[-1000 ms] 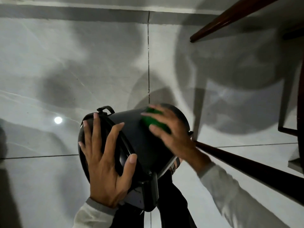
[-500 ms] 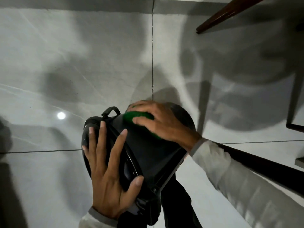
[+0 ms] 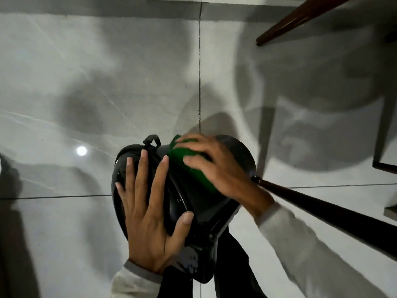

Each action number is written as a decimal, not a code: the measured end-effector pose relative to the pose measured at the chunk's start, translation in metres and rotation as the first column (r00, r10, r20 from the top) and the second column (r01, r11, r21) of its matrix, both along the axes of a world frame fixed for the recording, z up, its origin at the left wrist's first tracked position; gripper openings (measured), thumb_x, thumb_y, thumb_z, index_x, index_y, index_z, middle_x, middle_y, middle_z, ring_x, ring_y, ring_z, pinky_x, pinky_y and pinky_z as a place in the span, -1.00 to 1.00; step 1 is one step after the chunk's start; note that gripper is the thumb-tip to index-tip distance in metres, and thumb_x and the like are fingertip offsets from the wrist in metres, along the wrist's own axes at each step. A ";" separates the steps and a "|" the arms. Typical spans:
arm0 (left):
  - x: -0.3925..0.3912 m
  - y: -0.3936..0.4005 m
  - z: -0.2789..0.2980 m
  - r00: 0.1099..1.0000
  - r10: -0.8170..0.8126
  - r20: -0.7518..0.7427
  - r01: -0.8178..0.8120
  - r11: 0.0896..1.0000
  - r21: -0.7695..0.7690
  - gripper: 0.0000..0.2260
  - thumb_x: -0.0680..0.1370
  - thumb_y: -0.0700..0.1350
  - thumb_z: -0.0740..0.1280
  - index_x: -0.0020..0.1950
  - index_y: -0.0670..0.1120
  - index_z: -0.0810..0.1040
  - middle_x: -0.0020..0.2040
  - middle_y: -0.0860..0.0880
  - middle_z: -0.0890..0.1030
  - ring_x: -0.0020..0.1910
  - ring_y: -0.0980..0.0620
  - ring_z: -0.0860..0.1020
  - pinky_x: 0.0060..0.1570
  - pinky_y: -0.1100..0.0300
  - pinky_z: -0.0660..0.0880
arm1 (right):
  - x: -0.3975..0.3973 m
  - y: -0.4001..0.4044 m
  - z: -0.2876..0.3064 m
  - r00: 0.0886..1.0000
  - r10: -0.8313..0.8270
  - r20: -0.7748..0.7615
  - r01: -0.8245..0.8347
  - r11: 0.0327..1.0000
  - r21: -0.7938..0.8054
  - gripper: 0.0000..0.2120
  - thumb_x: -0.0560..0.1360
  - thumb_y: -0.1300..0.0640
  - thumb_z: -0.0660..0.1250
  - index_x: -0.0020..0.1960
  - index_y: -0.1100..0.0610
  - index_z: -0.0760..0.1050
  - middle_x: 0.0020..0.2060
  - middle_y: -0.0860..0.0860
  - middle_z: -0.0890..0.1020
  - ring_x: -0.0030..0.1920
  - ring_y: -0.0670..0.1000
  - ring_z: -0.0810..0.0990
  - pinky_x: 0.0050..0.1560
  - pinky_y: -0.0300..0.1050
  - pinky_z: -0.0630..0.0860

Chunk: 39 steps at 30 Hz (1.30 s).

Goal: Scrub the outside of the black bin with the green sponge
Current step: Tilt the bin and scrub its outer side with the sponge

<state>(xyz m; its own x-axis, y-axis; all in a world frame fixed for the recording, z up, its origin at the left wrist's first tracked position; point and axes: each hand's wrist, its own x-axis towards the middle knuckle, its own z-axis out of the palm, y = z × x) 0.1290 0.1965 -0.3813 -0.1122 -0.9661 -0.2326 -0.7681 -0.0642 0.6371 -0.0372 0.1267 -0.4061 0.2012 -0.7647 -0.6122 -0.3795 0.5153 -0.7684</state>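
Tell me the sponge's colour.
Green sponge, under the right hand on the black bin; head view.

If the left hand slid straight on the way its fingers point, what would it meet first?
Likely the small black handle loop at the far edge of the black bin. The left hand lies flat on the bin's lid end, fingers pointing that way; beyond it only floor tile. Depth is uncertain.

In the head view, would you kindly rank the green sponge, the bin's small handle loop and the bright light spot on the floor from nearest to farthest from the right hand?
From the right hand:
1. green sponge, pressed under its fingers on the black bin.
2. handle loop, on the bin's upper rim, to the left.
3. light spot, on the floor tiles, far left.
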 end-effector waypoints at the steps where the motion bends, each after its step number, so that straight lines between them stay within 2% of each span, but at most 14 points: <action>1: -0.002 -0.001 0.001 1.000 0.017 -0.002 -0.017 1.000 0.003 -0.21 0.63 0.45 -0.11 0.64 -0.07 0.29 0.70 -0.25 0.22 0.74 -0.29 0.07 0.57 -0.57 0.08 | 0.001 0.017 0.016 0.999 -0.022 0.037 0.024 0.999 -0.048 -0.58 0.44 -0.10 0.28 0.27 -0.08 0.64 0.35 -0.20 0.60 0.48 -0.13 0.44 0.55 -0.05 0.27; 6: -0.007 -0.001 0.002 0.994 0.106 -0.006 -0.106 0.994 0.042 -0.25 0.65 0.43 -0.13 0.63 -0.04 0.29 0.72 -0.19 0.21 0.75 -0.25 0.08 0.59 -0.53 0.09 | -0.009 0.072 0.040 0.981 -0.130 0.146 0.141 0.987 -0.071 -0.60 0.45 0.22 0.32 0.25 0.14 0.67 0.41 -0.02 0.55 0.59 -0.02 0.30 0.65 0.01 0.21; 10: -0.008 -0.004 0.003 0.991 0.132 -0.004 -0.131 0.989 0.069 -0.23 0.64 0.43 -0.14 0.63 -0.03 0.31 0.73 -0.15 0.20 0.76 -0.20 0.07 0.62 -0.49 0.11 | -0.019 0.092 0.033 0.981 -0.108 0.164 0.140 0.970 -0.199 -0.63 0.41 0.14 0.29 0.14 0.15 0.71 0.36 0.02 0.57 0.57 0.04 0.35 0.61 -0.02 0.28; 12: -0.009 -0.009 0.003 0.989 0.146 -0.005 -0.145 0.986 0.079 -0.22 0.63 0.45 -0.15 0.64 -0.03 0.32 0.73 -0.14 0.21 0.76 -0.19 0.07 0.64 -0.45 0.10 | -0.029 0.099 0.021 0.984 -0.141 0.110 0.165 0.952 -0.259 -0.63 0.40 0.15 0.26 0.11 0.13 0.71 0.33 0.02 0.59 0.54 0.07 0.40 0.59 -0.04 0.30; 14: -0.009 -0.016 0.003 0.988 0.151 -0.011 -0.150 0.985 0.084 -0.17 0.62 0.46 -0.16 0.63 -0.06 0.35 0.71 -0.16 0.25 0.75 -0.20 0.10 0.67 -0.41 0.07 | -0.041 0.103 0.000 0.967 -0.256 -0.001 0.247 0.935 -0.256 -0.61 0.41 0.13 0.23 0.13 0.09 0.70 0.31 -0.03 0.58 0.49 0.05 0.45 0.56 -0.04 0.34; 16: -0.012 -0.020 0.004 0.989 0.146 -0.016 -0.144 0.986 0.083 -0.15 0.62 0.46 -0.16 0.63 -0.09 0.36 0.71 -0.17 0.26 0.75 -0.21 0.11 0.67 -0.40 0.05 | -0.055 0.096 -0.026 0.908 -0.399 -0.130 0.371 0.908 -0.192 -0.61 0.45 0.08 0.20 0.19 0.06 0.66 0.31 -0.06 0.57 0.44 0.04 0.48 0.53 -0.02 0.38; 18: -0.019 -0.018 0.006 0.991 0.136 0.001 -0.136 0.988 0.073 -0.25 0.64 0.40 -0.08 0.63 -0.06 0.35 0.71 -0.16 0.24 0.75 -0.21 0.10 0.65 -0.44 0.07 | -0.066 0.078 -0.058 0.854 -0.464 -0.236 0.452 0.886 -0.108 -0.64 0.53 0.10 0.20 0.25 0.09 0.62 0.32 0.05 0.59 0.40 0.14 0.51 0.49 0.06 0.42; 20: -0.026 -0.012 0.008 0.992 0.121 0.024 -0.122 0.991 0.056 -0.35 0.62 0.25 0.01 0.62 -0.04 0.35 0.71 -0.16 0.24 0.74 -0.23 0.10 0.62 -0.47 0.08 | -0.077 0.048 -0.081 0.816 -0.459 -0.350 0.494 0.870 0.012 -0.71 0.62 0.09 0.23 0.25 0.14 0.61 0.32 0.16 0.61 0.37 0.24 0.55 0.42 0.08 0.47; 23: -0.023 -0.014 0.006 0.987 0.158 0.010 -0.158 0.986 0.056 -0.36 0.61 0.19 0.00 0.62 -0.08 0.37 0.70 -0.19 0.27 0.73 -0.25 0.13 0.64 -0.44 0.07 | -0.075 0.005 -0.085 0.832 -0.360 -0.423 0.453 0.880 0.143 -0.77 0.61 -0.03 0.25 0.08 0.03 0.64 0.24 0.13 0.66 0.26 0.25 0.60 0.19 0.02 0.48; 25: -0.019 -0.023 0.003 0.983 0.185 0.005 -0.185 0.981 0.059 -0.33 0.63 0.20 -0.04 0.60 -0.14 0.39 0.67 -0.21 0.32 0.72 -0.25 0.17 0.68 -0.35 0.07 | -0.058 -0.007 -0.067 0.902 -0.288 -0.321 0.332 0.939 0.088 -0.72 0.55 -0.06 0.27 0.14 -0.02 0.67 0.28 0.05 0.66 0.30 0.17 0.59 0.29 0.01 0.48; 27: -0.017 -0.030 0.002 0.984 0.175 0.021 -0.176 0.983 0.060 -0.32 0.64 0.20 -0.08 0.60 -0.16 0.38 0.64 -0.21 0.36 0.71 -0.24 0.20 0.70 -0.27 0.07 | -0.033 -0.003 -0.029 0.970 -0.210 -0.125 0.210 0.978 -0.018 -0.63 0.46 -0.03 0.25 0.17 -0.03 0.69 0.32 -0.05 0.64 0.37 0.04 0.54 0.47 0.05 0.40; 30: -0.016 -0.027 0.002 0.983 0.179 0.037 -0.181 0.982 0.061 -0.34 0.65 0.18 -0.09 0.60 -0.16 0.37 0.64 -0.21 0.37 0.70 -0.25 0.22 0.70 -0.24 0.08 | -0.012 0.031 0.020 0.992 -0.109 0.069 0.118 0.983 -0.141 -0.61 0.40 0.02 0.28 0.16 -0.04 0.70 0.35 -0.14 0.60 0.47 -0.07 0.40 0.57 0.07 0.24; 35: -0.018 -0.010 0.003 0.977 0.208 0.042 -0.210 0.976 0.054 -0.35 0.66 0.19 -0.07 0.62 -0.14 0.36 0.68 -0.19 0.31 0.73 -0.22 0.17 0.73 -0.23 0.05 | -0.026 0.063 0.025 0.984 -0.126 0.129 0.152 0.963 -0.222 -0.63 0.32 0.29 0.29 0.05 0.21 0.75 0.30 0.07 0.63 0.51 0.07 0.37 0.60 0.08 0.25; 39: -0.014 -0.023 0.002 0.975 0.220 0.020 -0.221 0.973 0.060 -0.36 0.65 0.17 -0.07 0.59 -0.15 0.39 0.63 -0.22 0.38 0.69 -0.26 0.24 0.71 -0.22 0.09 | -0.049 0.065 -0.010 0.977 -0.206 0.054 0.213 0.940 -0.267 -0.69 0.31 0.22 0.25 -0.11 0.19 0.74 0.20 0.06 0.66 0.42 0.09 0.44 0.54 -0.02 0.29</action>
